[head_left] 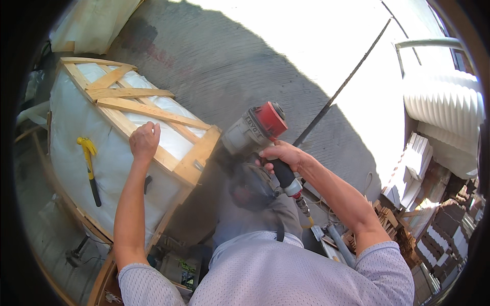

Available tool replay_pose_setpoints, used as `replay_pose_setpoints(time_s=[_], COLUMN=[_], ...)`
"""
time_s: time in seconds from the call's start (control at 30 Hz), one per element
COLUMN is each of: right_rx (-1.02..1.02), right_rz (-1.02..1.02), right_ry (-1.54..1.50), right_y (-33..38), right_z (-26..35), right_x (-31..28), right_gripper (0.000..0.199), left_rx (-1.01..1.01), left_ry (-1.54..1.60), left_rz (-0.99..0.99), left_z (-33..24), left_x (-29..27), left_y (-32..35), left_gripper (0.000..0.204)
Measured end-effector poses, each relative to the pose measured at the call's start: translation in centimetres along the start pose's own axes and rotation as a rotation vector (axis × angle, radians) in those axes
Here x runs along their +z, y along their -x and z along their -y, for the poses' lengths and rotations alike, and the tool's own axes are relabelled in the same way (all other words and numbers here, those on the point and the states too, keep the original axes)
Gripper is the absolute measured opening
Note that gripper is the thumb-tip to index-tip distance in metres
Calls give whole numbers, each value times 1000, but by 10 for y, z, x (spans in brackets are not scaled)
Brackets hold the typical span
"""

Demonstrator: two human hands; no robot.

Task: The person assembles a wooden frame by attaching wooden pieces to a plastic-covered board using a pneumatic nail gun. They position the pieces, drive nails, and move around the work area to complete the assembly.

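The left hand (144, 141) presses flat, fingers spread, on the wooden crate frame (153, 115) around a white-wrapped load, probably to steady it, while the right hand (282, 154) grips the nail gun (255, 131) aimed at the frame's near corner

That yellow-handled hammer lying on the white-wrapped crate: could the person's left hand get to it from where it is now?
Probably yes. The left hand rests on the wooden frame, holding nothing, and the hammer lies uncovered on the white wrapping just to its left with nothing between them.
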State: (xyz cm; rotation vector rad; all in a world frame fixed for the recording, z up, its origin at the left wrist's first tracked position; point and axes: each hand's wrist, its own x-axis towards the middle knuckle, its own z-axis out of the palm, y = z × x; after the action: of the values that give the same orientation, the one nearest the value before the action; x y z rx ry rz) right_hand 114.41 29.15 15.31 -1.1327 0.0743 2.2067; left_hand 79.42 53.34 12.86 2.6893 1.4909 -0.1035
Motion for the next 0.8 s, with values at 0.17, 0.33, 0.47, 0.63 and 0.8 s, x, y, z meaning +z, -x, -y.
replay_pose_setpoints(time_s=[0.17, 0.33, 0.47, 0.63, 0.8], right_rx=[105, 129, 118, 109, 123], right_rz=[82, 37, -10, -188, -322], right_ry=[122, 143, 131, 15, -119], right_y=[-45, -58, -62, -94, -158], right_z=[21, 39, 46, 32, 5], right_x=[13, 5, -26, -89, -163], right_gripper=[19, 17, 18, 19, 16], left_rx=[-48, -77, -82, -87, -84], left_ry=[-9, -32, -27, -47, -17], left_rz=[39, 47, 51, 64, 51], left_z=[1, 0, 1, -1, -6], left_x=[2, 2, 2, 3, 2], left_y=[-2, -4, -5, -8, -12], left_gripper=[27, 24, 22, 18, 11])
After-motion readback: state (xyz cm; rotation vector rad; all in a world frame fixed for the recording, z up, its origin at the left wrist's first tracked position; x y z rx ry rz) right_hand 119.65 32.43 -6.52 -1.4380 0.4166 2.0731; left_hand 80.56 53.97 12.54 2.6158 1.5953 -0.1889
